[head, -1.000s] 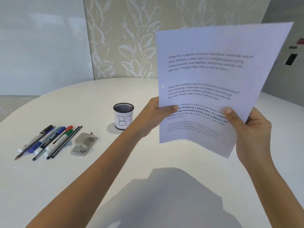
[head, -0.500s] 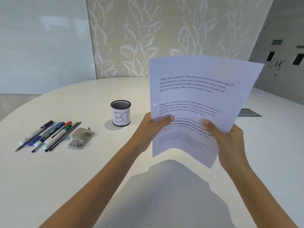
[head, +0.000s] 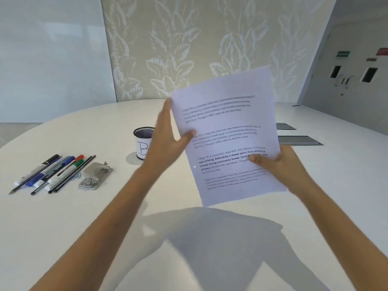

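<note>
White printed sheet point(head: 226, 122), head view: up in air above round table point(head: 63, 227), slightly tilted, text facing camera, upper lines blurred. Left hand point(head: 165, 141) holds sheet's left edge, thumb on printed face, straight fingers running up along edge. Right hand point(head: 281, 164) pinches right edge lower down, thumb on bold lines, fingers behind. Black mesh cup point(head: 142, 133) stands just behind left hand, partly hidden. Row of pens point(head: 52, 171) lies far left, metal clip point(head: 95, 175) just beside it. Sheet's shadow on table beneath.
</note>
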Available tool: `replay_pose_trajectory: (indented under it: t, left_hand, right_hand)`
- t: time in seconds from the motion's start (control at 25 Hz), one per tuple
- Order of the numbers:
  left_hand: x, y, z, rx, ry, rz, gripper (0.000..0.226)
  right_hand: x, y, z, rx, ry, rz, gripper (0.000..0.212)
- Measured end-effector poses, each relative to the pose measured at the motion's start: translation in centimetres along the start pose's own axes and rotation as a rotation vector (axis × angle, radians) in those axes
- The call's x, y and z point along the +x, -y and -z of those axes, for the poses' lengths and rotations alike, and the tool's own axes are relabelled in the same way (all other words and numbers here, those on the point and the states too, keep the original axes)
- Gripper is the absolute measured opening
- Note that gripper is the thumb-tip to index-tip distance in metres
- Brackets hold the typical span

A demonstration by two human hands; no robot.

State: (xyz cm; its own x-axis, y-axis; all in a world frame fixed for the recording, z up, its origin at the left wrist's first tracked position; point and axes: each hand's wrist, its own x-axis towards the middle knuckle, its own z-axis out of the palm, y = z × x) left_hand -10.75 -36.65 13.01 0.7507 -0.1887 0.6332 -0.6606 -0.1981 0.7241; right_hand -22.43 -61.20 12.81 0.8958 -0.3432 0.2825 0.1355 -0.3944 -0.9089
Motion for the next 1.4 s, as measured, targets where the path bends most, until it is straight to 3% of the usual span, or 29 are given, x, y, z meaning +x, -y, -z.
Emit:
replay_pose_trajectory:
  t: [0.08, 0.16, 0.28, 0.32, 0.48, 0.56, 0.6, 0.64, 0.72, 0.76, 0.88, 1.08, 1.28, 1.4]
  left_hand:
    - [1.4, -1.3, 2.5, 0.249, -0.041, -0.166, 0.087]
    - [2.1, -2.5, 4.2, 0.317, 0.097, -0.172, 0.077]
    - [2.5, -3.5, 4.8, 0.176, 0.462, 0.015, 0.039]
    - [2.4, -3.4, 4.5, 0.108, 0.510, 0.078, 0.030]
    - [1.4, -1.3, 3.6, -0.111, 0.414, 0.167, 0.031]
    - [0.9, 0.0, 3.6, -0.235, 0.315, 0.211, 0.027]
    - [0.7, 0.6, 3.6, -0.282, 0.280, 0.225, 0.025]
    - [0.5, 1.1, 3.5, -0.332, 0.263, 0.234, 0.023]
    - [0.1, 1.6, 3.0, -0.442, 0.254, 0.252, 0.017]
    - [-0.2, 1.7, 2.5, -0.485, 0.241, 0.266, 0.016]
    - [-1.1, 1.9, 0.6, -0.528, 0.170, 0.320, 0.016]
    - [-3.9, 2.6, -1.8, -0.481, 0.143, 0.351, 0.018]
    - [-5.9, 3.2, -2.0, -0.462, 0.235, 0.353, 0.026]
    - [-5.8, 2.8, -2.5, -0.454, 0.213, 0.365, 0.025]
  right_hand:
    - [1.2, 2.0, 2.0, -0.209, 0.101, 0.027, 0.011]
    - [2.2, 3.8, 3.2, -0.460, 0.176, 0.097, 0.010]
    - [3.0, 5.8, 3.5, -0.689, 0.294, 0.219, 0.016]
    - [3.2, 6.1, 3.4, -0.718, 0.314, 0.236, 0.016]
    - [4.3, 6.0, 4.7, -0.829, 0.221, 0.301, 0.011]
    - [4.9, 5.2, 6.6, -0.749, 0.040, 0.364, 0.019]
    - [5.0, 4.7, 7.6, -0.581, -0.025, 0.339, 0.016]
    - [4.9, 4.1, 8.3, -0.321, -0.033, 0.296, 0.007]
    - [4.3, 2.9, 8.6, 0.117, 0.041, 0.210, 0.025]
    - [4.1, 2.1, 8.2, 0.216, 0.081, 0.178, 0.033]
    - [3.0, 0.3, 5.4, 0.333, 0.093, 0.093, 0.040]
    - [0.9, -2.6, 2.1, 0.397, -0.015, 0.062, 0.024]
    - [-0.5, -4.7, 0.7, 0.439, -0.091, -0.030, 0.015]
    - [-0.5, -4.6, 0.4, 0.444, -0.125, -0.017, 0.020]
